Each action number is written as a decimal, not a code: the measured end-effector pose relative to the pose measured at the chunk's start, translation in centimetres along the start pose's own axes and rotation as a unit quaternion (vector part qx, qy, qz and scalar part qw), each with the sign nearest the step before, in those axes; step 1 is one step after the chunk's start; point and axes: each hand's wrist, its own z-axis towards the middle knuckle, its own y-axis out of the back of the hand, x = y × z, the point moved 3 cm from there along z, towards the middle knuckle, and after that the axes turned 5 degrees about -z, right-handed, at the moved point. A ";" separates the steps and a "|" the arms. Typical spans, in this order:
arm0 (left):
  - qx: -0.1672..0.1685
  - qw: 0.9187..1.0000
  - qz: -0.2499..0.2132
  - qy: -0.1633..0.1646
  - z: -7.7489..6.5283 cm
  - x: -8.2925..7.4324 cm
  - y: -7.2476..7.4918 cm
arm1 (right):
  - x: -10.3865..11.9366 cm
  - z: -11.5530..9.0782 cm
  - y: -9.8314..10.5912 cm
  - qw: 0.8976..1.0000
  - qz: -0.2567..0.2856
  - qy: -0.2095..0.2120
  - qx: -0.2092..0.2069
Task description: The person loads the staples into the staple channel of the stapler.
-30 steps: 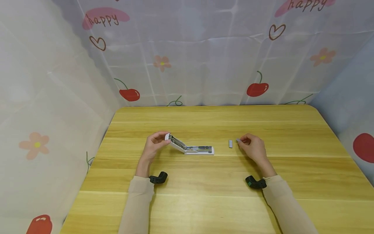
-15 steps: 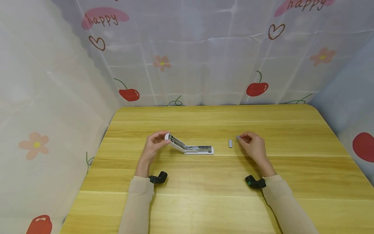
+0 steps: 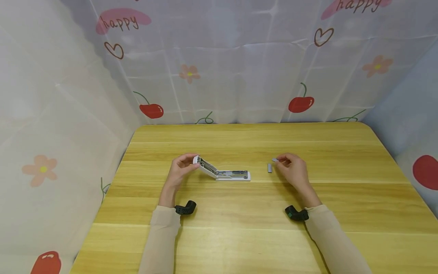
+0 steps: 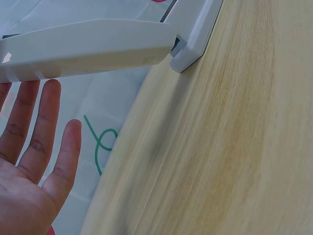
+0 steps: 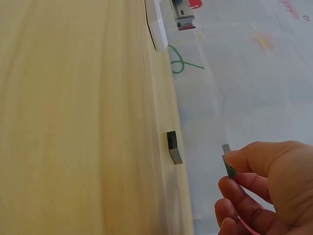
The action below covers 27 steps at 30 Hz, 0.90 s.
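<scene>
A white stapler (image 3: 217, 176) lies on the wooden table, hinged wide apart, its metal inner parts showing. My left hand (image 3: 179, 169) holds the free end of its raised part, thumb in front. In the left wrist view, fingertips (image 4: 50, 88) touch that raised part's underside; the thumb is out of sight. My right hand (image 3: 295, 170) pinches a small grey strip of staples (image 5: 226, 148) between thumb and fingers, above the table. Another strip of staples (image 3: 269, 168) rests on the tabletop, just left of the right hand.
The wooden table (image 3: 232, 217) has its far edge against a patterned curtain (image 3: 236, 83). Curtain also hangs at the left and right sides. Black wrist cameras (image 3: 186, 208) sit at both cuffs.
My right hand has moved slightly left with the strip of staples, which now hangs nearly above the one on the table. The left hand and the stapler have stayed in place.
</scene>
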 end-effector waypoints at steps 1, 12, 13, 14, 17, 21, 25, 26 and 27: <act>0.000 1.000 0.001 0.000 0.0 0.0 0.0 | 0.1 0.0 0.0 1.000 0.002 0.002 0.000; -0.001 1.000 0.000 0.002 -0.1 -0.2 -0.1 | 1.7 0.1 -0.7 1.000 0.012 0.022 0.005; -0.001 1.000 0.000 0.001 -0.1 -0.2 -0.1 | 1.9 0.0 -0.8 1.000 0.013 0.023 0.008; -0.001 1.000 0.000 0.000 -0.1 -0.2 -0.1 | 2.0 0.0 -0.9 1.000 0.014 0.025 0.010; 0.002 1.000 -0.002 -0.003 -0.1 -0.1 -0.1 | 2.5 0.0 -1.2 0.999 0.019 0.030 0.019; 0.005 1.000 -0.004 -0.004 0.0 -0.1 -0.1 | 3.4 -0.1 -1.5 0.998 0.019 0.046 0.027; 0.003 1.000 -0.003 -0.003 0.0 -0.2 -0.1 | 4.2 0.0 -2.0 0.997 0.017 0.067 0.034; 0.002 1.000 -0.003 -0.004 0.0 -0.2 -0.1 | 4.5 0.0 -2.2 0.997 0.016 0.072 0.037; 0.002 1.000 -0.003 -0.004 0.0 -0.2 -0.1 | 4.7 0.0 -2.4 0.996 0.017 0.077 0.040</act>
